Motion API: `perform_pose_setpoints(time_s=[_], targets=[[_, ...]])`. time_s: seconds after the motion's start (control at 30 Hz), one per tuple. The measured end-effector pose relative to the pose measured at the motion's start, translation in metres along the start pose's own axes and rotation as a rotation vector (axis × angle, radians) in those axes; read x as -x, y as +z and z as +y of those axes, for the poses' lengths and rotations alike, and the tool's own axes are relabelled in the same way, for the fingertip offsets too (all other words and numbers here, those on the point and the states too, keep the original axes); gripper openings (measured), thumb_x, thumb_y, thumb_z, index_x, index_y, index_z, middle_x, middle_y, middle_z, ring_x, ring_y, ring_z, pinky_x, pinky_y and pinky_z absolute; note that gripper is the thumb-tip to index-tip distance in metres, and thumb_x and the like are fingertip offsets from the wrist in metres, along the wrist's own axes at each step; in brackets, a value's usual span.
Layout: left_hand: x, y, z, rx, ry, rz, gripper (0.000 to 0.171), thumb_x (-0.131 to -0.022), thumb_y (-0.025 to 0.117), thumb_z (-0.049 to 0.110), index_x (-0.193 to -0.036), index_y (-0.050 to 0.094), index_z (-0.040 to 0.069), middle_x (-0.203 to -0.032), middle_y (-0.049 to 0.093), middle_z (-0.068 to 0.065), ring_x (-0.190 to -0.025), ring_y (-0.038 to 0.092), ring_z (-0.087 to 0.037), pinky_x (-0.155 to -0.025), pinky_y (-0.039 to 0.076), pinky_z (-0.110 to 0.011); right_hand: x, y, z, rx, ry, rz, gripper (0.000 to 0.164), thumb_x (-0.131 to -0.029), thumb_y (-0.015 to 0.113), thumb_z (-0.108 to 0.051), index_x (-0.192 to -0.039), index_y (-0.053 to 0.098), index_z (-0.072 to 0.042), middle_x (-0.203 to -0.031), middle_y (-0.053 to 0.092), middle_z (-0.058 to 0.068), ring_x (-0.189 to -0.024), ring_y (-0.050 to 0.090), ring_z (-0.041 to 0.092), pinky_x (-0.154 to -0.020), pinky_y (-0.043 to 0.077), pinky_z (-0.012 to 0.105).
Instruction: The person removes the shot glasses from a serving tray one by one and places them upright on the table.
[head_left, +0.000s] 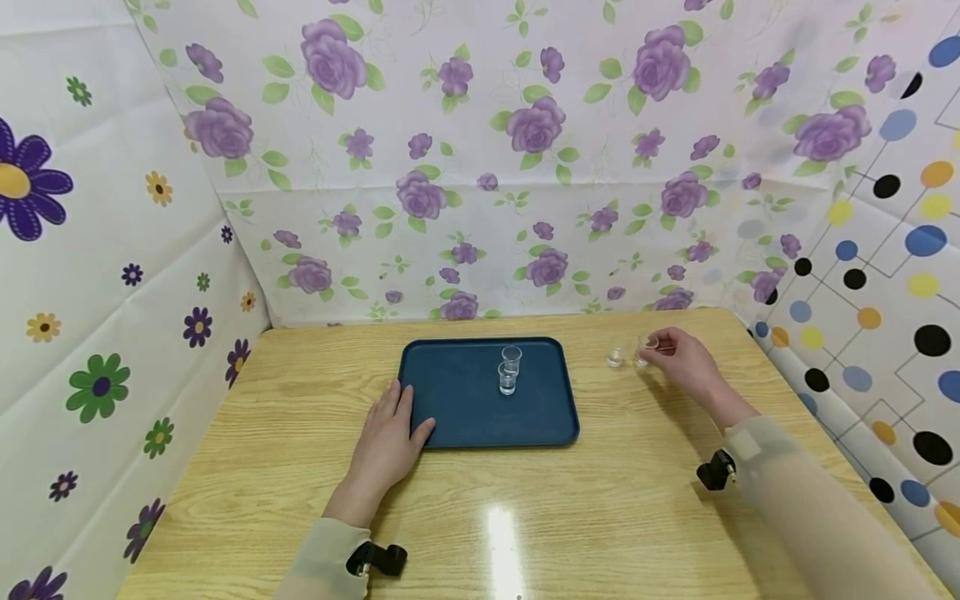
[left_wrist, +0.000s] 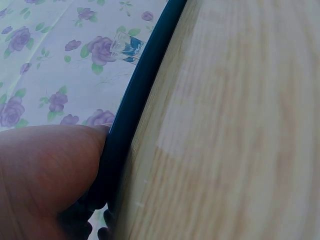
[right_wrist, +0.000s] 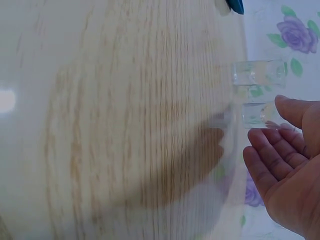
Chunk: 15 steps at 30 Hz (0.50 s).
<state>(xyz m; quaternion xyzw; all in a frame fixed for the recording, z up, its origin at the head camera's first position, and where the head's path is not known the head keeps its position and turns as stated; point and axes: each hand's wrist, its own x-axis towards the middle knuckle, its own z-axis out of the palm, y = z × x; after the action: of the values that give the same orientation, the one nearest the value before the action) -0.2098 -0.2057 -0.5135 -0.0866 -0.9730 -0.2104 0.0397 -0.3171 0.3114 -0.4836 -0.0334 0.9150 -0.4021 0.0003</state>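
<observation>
My left hand (head_left: 385,442) rests at the front left corner of a dark blue tray (head_left: 457,417), fingers straight along the left rim and thumb at the front edge. Two small clear shot glasses stand on the tray, a rear one (head_left: 512,357) and a front one (head_left: 507,383) that overlaps it. To the right of the tray, my right hand (head_left: 686,362) pinches another shot glass (right_wrist: 256,116) between thumb and fingers, its base close to the tabletop. Just left of it stands one more shot glass (right_wrist: 257,73) on the wood.
The wooden table (head_left: 480,500) carries the tray near its back edge. A flowered cloth (head_left: 480,192) hangs behind it, with a daisy-patterned cloth (head_left: 97,317) on the left and a dotted cloth (head_left: 885,275) on the right. A light glares off the front of the tabletop.
</observation>
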Motion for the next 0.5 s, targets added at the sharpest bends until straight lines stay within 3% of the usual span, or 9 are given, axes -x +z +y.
perform_pose_setpoints(time_s=[0.5], targets=[[0.0009,0.0001,0.0004,-0.004,0.003,0.011,0.078,-0.114,0.065,0.038,-0.169,0.035,-0.008,-0.176,0.024,-0.032,-0.164,0.024,-0.049,-0.133,0.02,-0.063,-0.0043,0.0057,0.005,0.004,0.009,-0.016,0.058,-0.112,0.069,-0.038,-0.149,0.055,0.004,-0.143,0.061,0.027,-0.132,0.059,0.046,-0.107,0.053,0.061]])
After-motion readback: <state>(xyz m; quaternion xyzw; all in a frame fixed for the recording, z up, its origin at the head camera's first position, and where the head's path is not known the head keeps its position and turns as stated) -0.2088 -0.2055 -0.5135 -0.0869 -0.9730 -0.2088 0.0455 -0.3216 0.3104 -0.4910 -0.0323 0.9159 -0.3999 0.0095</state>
